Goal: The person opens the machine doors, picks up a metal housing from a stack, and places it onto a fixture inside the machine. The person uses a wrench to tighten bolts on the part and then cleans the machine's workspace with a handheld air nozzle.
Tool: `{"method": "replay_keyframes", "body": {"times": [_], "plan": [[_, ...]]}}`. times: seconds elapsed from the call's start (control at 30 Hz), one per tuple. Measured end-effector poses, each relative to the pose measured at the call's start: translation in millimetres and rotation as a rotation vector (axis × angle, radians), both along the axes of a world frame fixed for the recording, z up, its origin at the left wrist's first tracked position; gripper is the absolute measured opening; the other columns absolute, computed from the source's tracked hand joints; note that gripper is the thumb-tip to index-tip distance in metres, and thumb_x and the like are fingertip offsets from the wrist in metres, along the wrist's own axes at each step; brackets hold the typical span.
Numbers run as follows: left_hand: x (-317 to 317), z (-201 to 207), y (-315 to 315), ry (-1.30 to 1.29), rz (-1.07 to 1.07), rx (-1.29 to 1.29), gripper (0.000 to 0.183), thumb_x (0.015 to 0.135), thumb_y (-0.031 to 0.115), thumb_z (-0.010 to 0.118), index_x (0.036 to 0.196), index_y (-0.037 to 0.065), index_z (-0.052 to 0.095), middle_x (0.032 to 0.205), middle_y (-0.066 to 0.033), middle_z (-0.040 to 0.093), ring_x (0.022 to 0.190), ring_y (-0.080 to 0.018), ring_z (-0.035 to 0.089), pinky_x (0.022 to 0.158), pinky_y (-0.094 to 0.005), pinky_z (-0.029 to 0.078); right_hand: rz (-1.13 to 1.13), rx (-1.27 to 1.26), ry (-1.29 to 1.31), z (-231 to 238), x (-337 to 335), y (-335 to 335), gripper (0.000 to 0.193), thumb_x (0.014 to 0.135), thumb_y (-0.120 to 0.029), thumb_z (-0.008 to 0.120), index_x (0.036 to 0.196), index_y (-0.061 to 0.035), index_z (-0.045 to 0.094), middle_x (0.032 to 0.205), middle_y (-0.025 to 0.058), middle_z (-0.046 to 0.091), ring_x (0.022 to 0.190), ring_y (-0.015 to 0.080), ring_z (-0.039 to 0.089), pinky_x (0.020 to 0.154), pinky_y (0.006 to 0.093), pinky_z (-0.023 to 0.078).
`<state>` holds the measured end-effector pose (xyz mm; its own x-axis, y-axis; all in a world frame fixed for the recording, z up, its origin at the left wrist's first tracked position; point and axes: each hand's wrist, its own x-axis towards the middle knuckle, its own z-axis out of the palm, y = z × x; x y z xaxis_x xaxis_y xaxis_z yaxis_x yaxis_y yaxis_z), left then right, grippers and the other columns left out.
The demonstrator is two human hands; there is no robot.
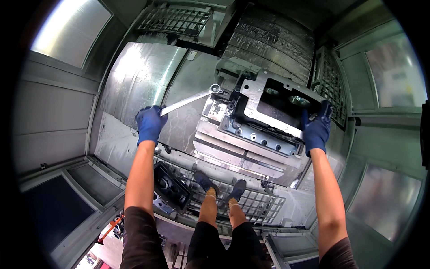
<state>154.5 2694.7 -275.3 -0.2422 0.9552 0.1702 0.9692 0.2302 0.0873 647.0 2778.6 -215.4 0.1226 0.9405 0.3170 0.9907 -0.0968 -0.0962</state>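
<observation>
My left hand (151, 124), in a blue glove, is closed around the near end of a long silver wrench (188, 101). The wrench slants up to the right, and its ring end lies by the left side of the fixture (264, 142); whether it sits over a bolt I cannot tell. A dark metal casting (263, 110) with a bright machined top face is mounted on this fixture. Round bores show inside its rectangular opening. At the casting's right end, my gloved right hand (317, 127) grips the wall, with the thumb at the opening and the fingers over the outside.
A stepped metal table (219, 142) carries the fixture. Sloping sheet-metal covers (134, 71) lie left, ribbed dark covers (271, 38) behind. My feet stand on a metal grating (260, 208), beside another dark casting (172, 186). Machine walls with windows (396, 74) enclose both sides.
</observation>
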Motion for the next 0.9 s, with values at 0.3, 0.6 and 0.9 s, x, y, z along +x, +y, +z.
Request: {"method": "replay_keyframes", "body": {"times": [0.3,0.6,0.9], "plan": [[-8,-45,59,0.049,-0.107,-0.104,0.021,0.077,0.035,0.064,0.064,0.018,0.066,0.058,-0.0088,0.059,0.054,-0.0295,0.057,0.056,-0.0397,0.045,0.002,-0.017,0.028,7,-9,5,0.063,0.082,-0.025,0.064,0.136,-0.0058,0.037,0.138,0.023,0.038,0.129,0.0372,0.035,0.106,0.04,0.031],[-42,-80,99,-0.002,-0.251,-0.312,0.018,0.078,0.033,0.064,0.07,0.017,0.066,0.067,-0.011,0.063,0.064,-0.0285,0.062,0.061,-0.041,0.047,-0.013,-0.039,0.005,8,-15,8,0.063,0.082,-0.02,0.062,0.138,-0.0074,0.035,0.138,0.0224,0.037,0.129,0.0368,0.035,0.106,0.0398,0.031],[-12,-73,70,-0.058,-0.067,-0.388,0.012,0.075,0.03,0.065,0.077,0.02,0.071,0.071,-0.0069,0.066,0.067,-0.0262,0.064,0.065,-0.037,0.047,-0.038,-0.072,-0.031,6,-14,5,0.064,0.081,-0.017,0.062,0.138,-0.0101,0.034,0.139,0.0212,0.037,0.129,0.0354,0.035,0.106,0.0387,0.031]]}}
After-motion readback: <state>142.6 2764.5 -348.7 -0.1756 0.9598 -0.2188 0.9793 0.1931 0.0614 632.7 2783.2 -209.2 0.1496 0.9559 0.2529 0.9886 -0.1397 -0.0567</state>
